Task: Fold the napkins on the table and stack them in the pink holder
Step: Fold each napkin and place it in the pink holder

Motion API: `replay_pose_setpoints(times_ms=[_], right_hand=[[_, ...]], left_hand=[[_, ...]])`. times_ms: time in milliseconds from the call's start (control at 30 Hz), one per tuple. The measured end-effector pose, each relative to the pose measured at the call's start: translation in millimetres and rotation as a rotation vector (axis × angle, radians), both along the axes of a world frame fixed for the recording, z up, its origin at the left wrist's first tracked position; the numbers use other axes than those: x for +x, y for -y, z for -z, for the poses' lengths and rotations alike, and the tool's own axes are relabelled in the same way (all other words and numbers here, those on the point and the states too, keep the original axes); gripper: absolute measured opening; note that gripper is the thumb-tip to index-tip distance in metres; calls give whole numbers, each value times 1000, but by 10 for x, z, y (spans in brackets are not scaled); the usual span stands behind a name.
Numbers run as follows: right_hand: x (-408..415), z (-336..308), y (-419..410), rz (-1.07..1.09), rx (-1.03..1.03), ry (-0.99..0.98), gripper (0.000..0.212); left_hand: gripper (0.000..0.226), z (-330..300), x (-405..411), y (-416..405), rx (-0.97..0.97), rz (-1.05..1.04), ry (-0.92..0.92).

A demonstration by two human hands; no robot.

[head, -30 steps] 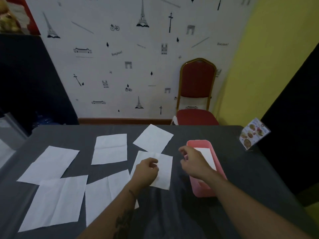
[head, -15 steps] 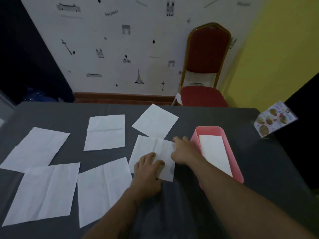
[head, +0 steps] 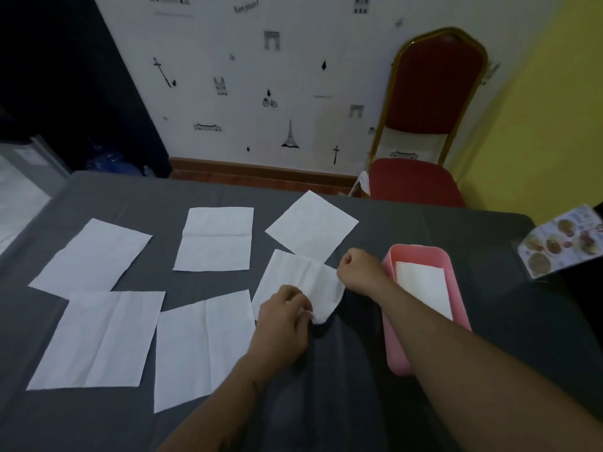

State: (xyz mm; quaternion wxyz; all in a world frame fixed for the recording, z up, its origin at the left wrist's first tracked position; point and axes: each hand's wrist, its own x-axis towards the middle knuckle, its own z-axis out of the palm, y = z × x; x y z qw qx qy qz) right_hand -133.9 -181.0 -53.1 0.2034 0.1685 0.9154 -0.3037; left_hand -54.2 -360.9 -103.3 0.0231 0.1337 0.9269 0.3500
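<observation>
Several white napkins lie flat on the dark grey table [head: 424,230]. One napkin [head: 293,282] in the middle has its right edge lifted and curling. My left hand [head: 282,324] pinches its near right corner. My right hand [head: 357,272] is closed on its far right corner. Just right of my right forearm stands the pink holder [head: 391,337], with a folded napkin [head: 424,288] lying inside. Other flat napkins: far middle [head: 311,225], far centre-left [head: 215,239], far left [head: 91,256], near left [head: 101,337], near centre [head: 202,347].
A red chair with a gold frame [head: 424,125] stands behind the table's far edge. A printed menu card [head: 561,243] sits at the table's right edge. A patterned wall runs behind.
Both hands went from resting flat on the middle napkin to gripping its right corners, and that edge has lifted off the table. The camera has tilted down and moved closer.
</observation>
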Motion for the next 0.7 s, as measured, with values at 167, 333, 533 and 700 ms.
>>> replay_pose_setpoints(times_ms=[167, 333, 533, 700], right_hand=[[-57, -121, 48, 199, -242, -124, 21], [8, -115, 193, 177, -317, -218, 34], [161, 51, 436, -193, -187, -180, 53], [218, 267, 546, -339, 9, -174, 60]], left_hand=[[6, -186, -48, 37, 398, -472, 160], [7, -304, -140, 173, 575, -737, 312], [32, -357, -147, 343, 539, -896, 377], [47, -285, -93, 423, 425, -783, 338]])
